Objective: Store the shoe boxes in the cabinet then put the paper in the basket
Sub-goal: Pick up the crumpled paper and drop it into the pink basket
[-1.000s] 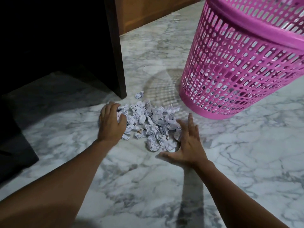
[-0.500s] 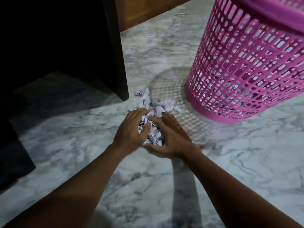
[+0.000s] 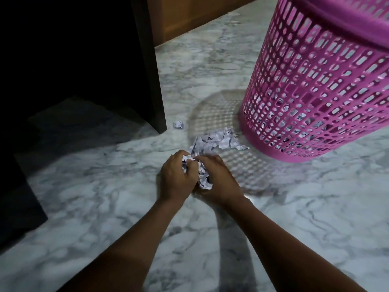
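paper (image 3: pixel 202 176) | clutched between left hand (image 3: pixel 176 178) and right hand (image 3: pixel 221 183) | near basket (image 3: pixel 315 91)

Floor (image 3: pixel 294 218): white marble with grey veining, bearing a lattice-patterned shadow (image 3: pixel 221 114). Brown wooden panel (image 3: pixel 189 15) meets the floor along its far edge, upper centre.

- The left hand (image 3: pixel 176 178) and the right hand (image 3: pixel 219 182) are both showing bare from fingertips to wrists.
- The left forearm (image 3: pixel 126 249) is showing bare along its whole visible length, with shadow darkening the part farthest from the left hand.
- The right forearm (image 3: pixel 284 249) is showing bare too.
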